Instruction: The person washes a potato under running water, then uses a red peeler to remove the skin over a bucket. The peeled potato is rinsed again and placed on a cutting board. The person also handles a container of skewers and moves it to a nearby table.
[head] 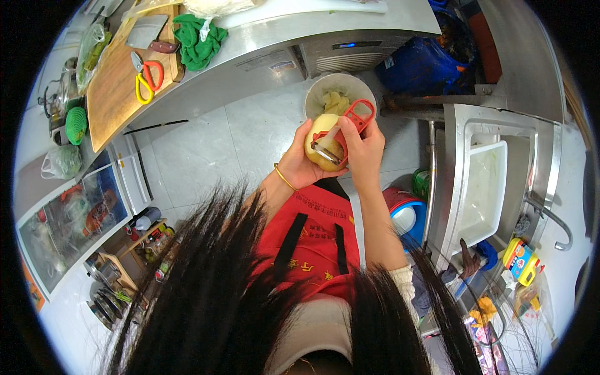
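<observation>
My left hand (299, 164) cups a large, pale yellow tuber, likely a potato (321, 127), from its left side and from below. Part of its surface looks peeled, while the end towards me is browner. In my right hand (368, 152) is a red-handled peeler (362, 112), its metal blade lying against the tuber's browner part. My right thumb presses along the peeler. Just beyond my hands, a white bucket (315, 93) stands on the floor, with pale yellow pieces (335, 101) inside it. The tuber overlaps the near rim of this bucket in view.
A wooden board (110, 101) at left carries a cleaver (146, 32) and scissors (150, 79), beside a green cloth (199, 42). A blue barrel (412, 65) stands at far right. A steel sink (461, 122) holding a white tub (483, 187) borders my right side.
</observation>
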The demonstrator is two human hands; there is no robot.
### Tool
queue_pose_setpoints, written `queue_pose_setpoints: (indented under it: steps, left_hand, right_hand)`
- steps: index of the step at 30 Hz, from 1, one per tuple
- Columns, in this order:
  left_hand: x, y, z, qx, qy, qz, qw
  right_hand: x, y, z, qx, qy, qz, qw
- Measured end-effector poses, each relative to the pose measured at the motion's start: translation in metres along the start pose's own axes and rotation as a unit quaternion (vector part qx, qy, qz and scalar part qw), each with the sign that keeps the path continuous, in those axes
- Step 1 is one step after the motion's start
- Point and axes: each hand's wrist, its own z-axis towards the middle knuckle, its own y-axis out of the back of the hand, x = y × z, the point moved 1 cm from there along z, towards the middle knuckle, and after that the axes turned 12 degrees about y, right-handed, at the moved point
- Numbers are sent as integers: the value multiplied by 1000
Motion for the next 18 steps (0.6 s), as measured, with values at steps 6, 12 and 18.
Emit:
queue_pose_setpoints:
  steps: [6,12,18]
  left_hand:
    - [4,-1,-8,20,10,10,1000]
    - [9,7,-15,44,23,30,998]
    - [2,15,-7,40,34,6,999]
  right_hand:
    - [-15,9,16,-13,-58,57,997]
    - [-61,26,31,-39,-147,159,976]
    - [-183,100,28,-178,-282,-132,933]
